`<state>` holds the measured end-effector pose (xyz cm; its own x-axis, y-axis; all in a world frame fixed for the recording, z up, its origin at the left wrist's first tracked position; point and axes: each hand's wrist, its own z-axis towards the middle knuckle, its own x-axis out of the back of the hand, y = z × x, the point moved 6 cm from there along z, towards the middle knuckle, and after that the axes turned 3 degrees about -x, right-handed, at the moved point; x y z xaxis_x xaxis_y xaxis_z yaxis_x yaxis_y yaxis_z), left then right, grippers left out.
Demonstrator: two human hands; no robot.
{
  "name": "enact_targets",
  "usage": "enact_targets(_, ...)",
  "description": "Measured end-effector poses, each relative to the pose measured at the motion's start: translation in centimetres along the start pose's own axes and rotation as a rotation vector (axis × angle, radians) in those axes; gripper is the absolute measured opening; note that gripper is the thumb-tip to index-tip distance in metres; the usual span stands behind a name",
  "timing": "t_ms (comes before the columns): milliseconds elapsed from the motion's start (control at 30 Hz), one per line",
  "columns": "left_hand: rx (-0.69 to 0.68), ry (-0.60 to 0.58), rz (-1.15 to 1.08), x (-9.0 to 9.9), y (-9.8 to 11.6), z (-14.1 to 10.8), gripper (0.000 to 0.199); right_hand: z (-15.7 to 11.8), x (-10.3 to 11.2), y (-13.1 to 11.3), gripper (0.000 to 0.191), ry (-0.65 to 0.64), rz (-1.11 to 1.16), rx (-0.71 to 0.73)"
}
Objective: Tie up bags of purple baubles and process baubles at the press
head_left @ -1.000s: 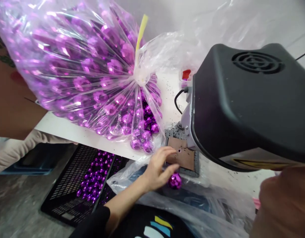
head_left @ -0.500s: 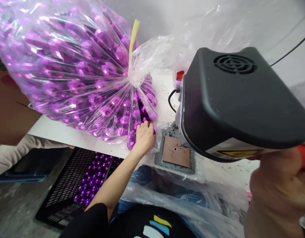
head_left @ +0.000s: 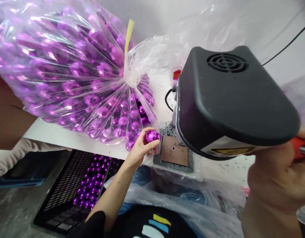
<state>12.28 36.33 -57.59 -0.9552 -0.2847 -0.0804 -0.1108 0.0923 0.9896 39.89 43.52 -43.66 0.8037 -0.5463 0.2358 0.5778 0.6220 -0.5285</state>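
Between its thumb and fingers, my left hand (head_left: 142, 147) grips a shiny purple faceted ball (head_left: 152, 136), just left of the drill press's base. A big clear plastic bag (head_left: 75, 72) full of similar balls lies behind that hand, tied at its neck with a yellow strip (head_left: 129, 36). My right hand (head_left: 278, 172) is closed around the red-ended handle (head_left: 298, 148) of the black drill press (head_left: 239, 99). Under the press head lies a square brown board (head_left: 174, 153) with a small hole, on a dark grey base plate (head_left: 159, 160). The press's tip is hidden by its housing.
Below the table's left edge stands a black plastic crate (head_left: 55, 195) holding many purple balls. Another person's sleeve (head_left: 21, 152) shows at the far left. Dark shavings dot the white tabletop (head_left: 162, 87). Clear plastic sheeting (head_left: 167, 205) hangs along the front edge.
My left hand has come out from the bag's opening toward me and now holds a purple ball. My right hand remains on the handle. The view has shifted slightly.
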Motion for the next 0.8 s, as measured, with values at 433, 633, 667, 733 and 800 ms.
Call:
enact_targets(433, 0.119, -0.204, -0.331, -3.3, -3.9, -1.1, 0.047, 3.4, -2.5, -1.1, 0.023, -0.096, 0.134, 0.012)
enact_targets(633, 0.081, -0.147, -0.198, -3.2, -5.0, 0.1, 0.051, 3.9, -3.3, -0.5, 0.02, -0.095, 0.087, -0.018)
enact_targets(667, 0.062, -0.139, -0.179, -3.3, -5.1, 0.4, 0.052, 3.8, -3.3, -0.5, 0.021, -0.1, 0.091, -0.015)
enact_targets(733, 0.006, -0.121, -0.131, -3.6, -5.1, 0.8, 0.055, 3.8, -3.2, -0.7, 0.022, -0.102, 0.098, -0.005)
enact_targets(800, -0.055, -0.106, -0.041, -3.8, -5.2, 1.1, 0.057, 3.7, -3.1, -0.8, 0.022, -0.1, 0.093, 0.002)
